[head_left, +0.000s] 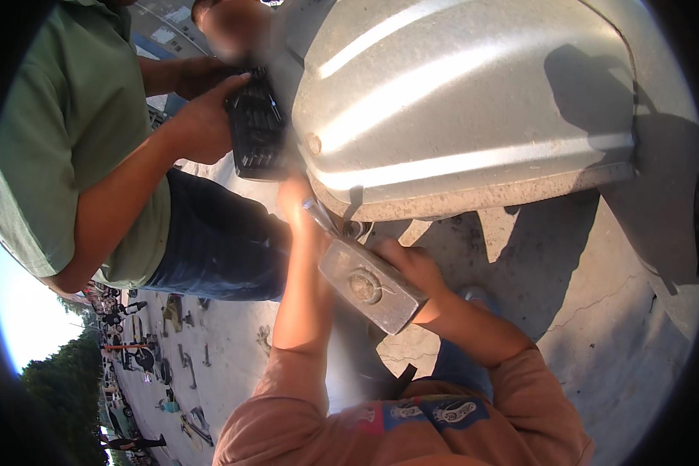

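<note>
A heavy sledgehammer (392, 304) with a grey block head is in my right hand (413, 270). My fingers are closed behind the head, which hides most of the handle. My left hand (293, 198), partly blurred, is closed around a grey metal rod like a chisel or punch (319, 215). The rod slants down toward a small round metal fitting (356, 229) under the lower edge of a silver ribbed body panel (458, 116). The hammer head hangs just below the rod; whether they touch I cannot tell.
To the left, a person in a green shirt (62, 155) holds an open black tool case (258, 128) with small bits. Another person (237, 27) is behind. Tools and parts (186, 361) lie scattered over the concrete ground (233, 342) at lower left. Shadows cross panel and ground.
</note>
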Demonstrator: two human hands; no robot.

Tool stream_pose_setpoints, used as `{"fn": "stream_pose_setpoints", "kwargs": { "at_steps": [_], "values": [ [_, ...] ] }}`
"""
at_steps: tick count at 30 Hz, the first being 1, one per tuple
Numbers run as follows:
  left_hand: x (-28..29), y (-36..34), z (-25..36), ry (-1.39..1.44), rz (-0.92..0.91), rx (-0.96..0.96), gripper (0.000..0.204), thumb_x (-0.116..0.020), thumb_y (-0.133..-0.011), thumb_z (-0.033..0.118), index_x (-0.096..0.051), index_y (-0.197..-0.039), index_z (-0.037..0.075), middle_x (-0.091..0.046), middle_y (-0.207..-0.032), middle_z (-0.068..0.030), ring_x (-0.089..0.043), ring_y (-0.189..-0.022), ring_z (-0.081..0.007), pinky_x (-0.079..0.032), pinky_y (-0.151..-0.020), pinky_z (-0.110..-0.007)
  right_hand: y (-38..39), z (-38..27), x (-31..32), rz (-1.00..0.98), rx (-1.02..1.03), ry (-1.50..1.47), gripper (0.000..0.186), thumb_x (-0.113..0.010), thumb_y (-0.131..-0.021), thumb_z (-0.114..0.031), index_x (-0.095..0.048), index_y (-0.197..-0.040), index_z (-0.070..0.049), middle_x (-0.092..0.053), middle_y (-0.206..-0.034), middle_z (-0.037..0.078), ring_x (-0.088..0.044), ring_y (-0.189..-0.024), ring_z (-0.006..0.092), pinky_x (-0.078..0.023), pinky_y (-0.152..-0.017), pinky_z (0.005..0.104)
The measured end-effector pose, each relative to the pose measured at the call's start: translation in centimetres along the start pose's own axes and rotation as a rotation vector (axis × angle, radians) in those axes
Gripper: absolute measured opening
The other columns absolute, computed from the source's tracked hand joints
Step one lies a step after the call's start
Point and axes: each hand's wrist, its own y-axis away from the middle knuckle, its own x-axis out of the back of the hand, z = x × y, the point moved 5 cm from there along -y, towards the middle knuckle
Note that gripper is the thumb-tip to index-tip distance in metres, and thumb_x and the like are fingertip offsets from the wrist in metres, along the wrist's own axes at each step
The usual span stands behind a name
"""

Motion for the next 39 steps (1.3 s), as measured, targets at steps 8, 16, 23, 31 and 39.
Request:
{"fn": "stream_pose_setpoints", "kwargs": {
  "at_steps": [8,16,23,31,39],
  "values": [
    [1.3,-0.6,-0.4,0.018,-0.042,-0.005,0.049,-0.044,-0.099,0.038,-0.052,-0.117,-0.007,-0.061,-0.106,-0.014,-0.06,-0.091,-0.0233,-0.049,-0.076,-0.036,-0.3,-0.2,-0.4,0.058,-0.028,-0.128,0.032,-0.069,-0.079,-0.028,-0.051,-0.095,-0.007,-0.061,-0.079,0.017,-0.061,-0.076,0.0373,-0.048,-0.065,0.0402],
    [-1.0,1.6,0.5,0.174,-0.026,0.061,0.043,-0.042,-0.097,0.042,-0.053,-0.116,0.004,-0.06,-0.102,-0.0074,-0.058,-0.086,-0.0219,-0.048,-0.07,-0.035,0.9,-2.0,0.0,0.084,0.22,0.135,0.023,-0.067,-0.073,-0.02,-0.052,-0.085,-0.007,-0.053,-0.071,0.01,-0.057,-0.06,0.0297,-0.045,-0.053,0.039],
    [0.8,-1.0,-1.0,0.064,-0.018,0.045,0.05,-0.042,-0.096,0.047,-0.052,-0.119,0.003,-0.06,-0.102,-0.0095,-0.058,-0.085,-0.0234,-0.047,-0.071,-0.037,0.8,-2.0,0.0,0.178,0.223,0.123,0.02,-0.066,-0.074,-0.018,-0.051,-0.082,-0.006,-0.052,-0.068,0.01,-0.057,-0.059,0.0296,-0.045,-0.052,0.0393],
    [1.6,-2.1,-1.6,0.051,0.058,0.023,0.051,-0.041,-0.097,0.043,-0.054,-0.114,-0.004,-0.061,-0.103,-0.0128,-0.058,-0.087,-0.0235,-0.046,-0.073,-0.036,-0.6,-1.7,0.0,0.111,0.145,0.076,0.023,-0.065,-0.076,-0.018,-0.049,-0.086,-0.006,-0.053,-0.071,0.012,-0.058,-0.065,0.0336,-0.046,-0.056,0.0414],
    [-0.4,-0.7,0.1,0.06,0.086,0.1,0.046,-0.041,-0.098,0.039,-0.053,-0.118,-0.001,-0.061,-0.109,-0.0108,-0.059,-0.095,-0.0229,-0.048,-0.075,-0.035,-0.5,-1.0,0.3,0.147,0.159,-0.031,0.027,-0.066,-0.077,-0.021,-0.046,-0.089,-0.007,-0.056,-0.075,0.013,-0.059,-0.067,0.0353,-0.046,-0.057,0.0428]
  ]
}}
